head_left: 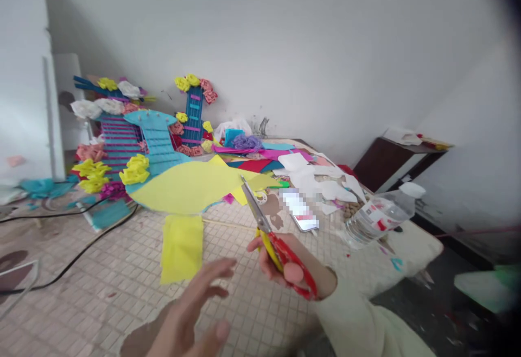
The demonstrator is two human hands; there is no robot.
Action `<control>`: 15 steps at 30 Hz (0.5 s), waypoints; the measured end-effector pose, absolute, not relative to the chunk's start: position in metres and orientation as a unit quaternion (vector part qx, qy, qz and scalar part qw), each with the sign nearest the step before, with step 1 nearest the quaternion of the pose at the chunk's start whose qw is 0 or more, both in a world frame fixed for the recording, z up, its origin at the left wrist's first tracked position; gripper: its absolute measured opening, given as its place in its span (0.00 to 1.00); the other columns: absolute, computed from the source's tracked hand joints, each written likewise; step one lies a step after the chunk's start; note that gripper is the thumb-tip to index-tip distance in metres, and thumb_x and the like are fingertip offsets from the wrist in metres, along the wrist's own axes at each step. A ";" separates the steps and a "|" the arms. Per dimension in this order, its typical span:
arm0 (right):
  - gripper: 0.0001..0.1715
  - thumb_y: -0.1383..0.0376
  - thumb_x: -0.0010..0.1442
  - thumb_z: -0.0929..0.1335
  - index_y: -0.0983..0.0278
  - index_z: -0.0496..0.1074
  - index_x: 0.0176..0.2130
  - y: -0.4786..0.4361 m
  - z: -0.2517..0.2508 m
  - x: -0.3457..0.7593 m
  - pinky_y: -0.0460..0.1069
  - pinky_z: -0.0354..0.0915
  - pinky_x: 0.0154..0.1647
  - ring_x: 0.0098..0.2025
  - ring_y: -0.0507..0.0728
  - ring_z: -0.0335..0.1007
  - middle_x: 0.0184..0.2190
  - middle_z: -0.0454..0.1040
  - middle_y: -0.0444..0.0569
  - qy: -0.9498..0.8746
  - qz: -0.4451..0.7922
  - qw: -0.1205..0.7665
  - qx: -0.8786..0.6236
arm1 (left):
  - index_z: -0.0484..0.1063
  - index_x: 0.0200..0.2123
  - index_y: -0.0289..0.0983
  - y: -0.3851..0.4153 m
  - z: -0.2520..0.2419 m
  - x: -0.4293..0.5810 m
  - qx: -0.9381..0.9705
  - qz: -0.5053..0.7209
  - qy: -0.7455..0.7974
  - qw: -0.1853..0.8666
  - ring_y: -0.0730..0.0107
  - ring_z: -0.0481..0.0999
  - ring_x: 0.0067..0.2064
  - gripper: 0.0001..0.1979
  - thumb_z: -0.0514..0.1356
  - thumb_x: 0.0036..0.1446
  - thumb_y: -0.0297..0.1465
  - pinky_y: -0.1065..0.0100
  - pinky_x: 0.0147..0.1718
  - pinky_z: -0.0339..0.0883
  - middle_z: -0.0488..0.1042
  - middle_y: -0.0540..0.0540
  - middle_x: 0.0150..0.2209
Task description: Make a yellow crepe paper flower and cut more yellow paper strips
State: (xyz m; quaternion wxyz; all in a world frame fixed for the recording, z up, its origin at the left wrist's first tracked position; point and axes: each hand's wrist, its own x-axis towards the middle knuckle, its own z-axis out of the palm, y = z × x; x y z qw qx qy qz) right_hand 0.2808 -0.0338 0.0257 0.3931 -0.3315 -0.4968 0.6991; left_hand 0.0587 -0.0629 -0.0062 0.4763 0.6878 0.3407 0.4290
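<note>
Bottle label: white and red on the clear plastic bottle (374, 216) at right; lettering too small to read.
Phone screen: lit, but blurred into blocks on the phone (301, 210); no text legible.
Scissors: the scissors (280, 244) are in the right hand (299, 248), tips pointing up and away toward the yellow leaf-shaped sheet (187, 186).
Right fingers: curled around the handles, thumb at the red loop, gripping the scissors; blades appear to lie together or nearly so.
Left fingers: loosely bent and spread, thumb well apart, on the left hand (191, 313); palm turned toward the scissors.
Folded yellow sheet: the folded yellow sheet (182, 248) lies just beyond the left hand; contact cannot be told.
Scissors finish: metal blades, one red handle and one yellow.
Yellow material: leaf-shaped sheet broad, smooth and pointed at its left end; folded sheet rectangular, soft and thin.
Light-blue panel: the light-blue panel (157, 140) has a curved outline and thin strings along its length.
Flowers: ruffled yellow flowers (136, 170) beside it.
Scraps: white scraps (307, 178), irregular and overlapping, behind the phone.
Table cover: the table cover (122, 259) is pale, with a grid of small rectangles.
</note>
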 end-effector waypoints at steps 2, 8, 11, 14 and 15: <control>0.49 0.38 0.28 0.71 0.68 0.68 0.41 -0.039 0.026 0.262 0.38 0.49 0.09 0.13 0.42 0.52 0.20 0.67 0.40 -0.496 0.685 0.445 -0.294 | 0.61 0.56 0.52 -0.039 0.019 0.068 0.623 0.458 0.305 0.556 0.52 0.60 0.59 0.25 0.57 0.54 0.43 0.58 0.51 0.62 0.60 0.49 0.61; 0.44 0.38 0.35 0.70 0.68 0.69 0.41 -0.033 0.019 0.230 0.38 0.50 0.10 0.13 0.42 0.52 0.21 0.66 0.40 -0.509 0.669 0.489 -0.235 | 0.70 0.49 0.46 0.018 0.071 0.102 0.508 0.627 0.123 0.578 0.53 0.57 0.60 0.21 0.60 0.51 0.41 0.55 0.58 0.51 0.65 0.48 0.57; 0.44 0.43 0.28 0.76 0.68 0.68 0.38 -0.024 0.017 0.221 0.39 0.48 0.08 0.12 0.43 0.53 0.19 0.68 0.39 -0.458 0.699 0.476 -0.273 | 0.73 0.45 0.45 0.034 0.085 0.109 0.476 0.656 0.081 0.580 0.55 0.61 0.59 0.17 0.61 0.51 0.41 0.55 0.57 0.53 0.72 0.48 0.52; 0.43 0.45 0.24 0.76 0.68 0.67 0.35 -0.017 0.021 0.212 0.40 0.46 0.06 0.10 0.44 0.51 0.14 0.67 0.38 -0.399 0.729 0.457 -0.316 | 0.73 0.45 0.45 0.044 0.096 0.108 0.447 0.674 0.058 0.586 0.58 0.62 0.58 0.16 0.59 0.53 0.41 0.58 0.57 0.54 0.74 0.48 0.50; 0.42 0.45 0.24 0.75 0.68 0.67 0.35 -0.016 0.023 0.209 0.40 0.45 0.06 0.10 0.44 0.51 0.14 0.67 0.38 -0.391 0.728 0.459 -0.326 | 0.73 0.44 0.45 0.047 0.099 0.107 0.435 0.678 0.056 0.590 0.59 0.63 0.58 0.15 0.58 0.54 0.40 0.59 0.56 0.55 0.74 0.48 0.50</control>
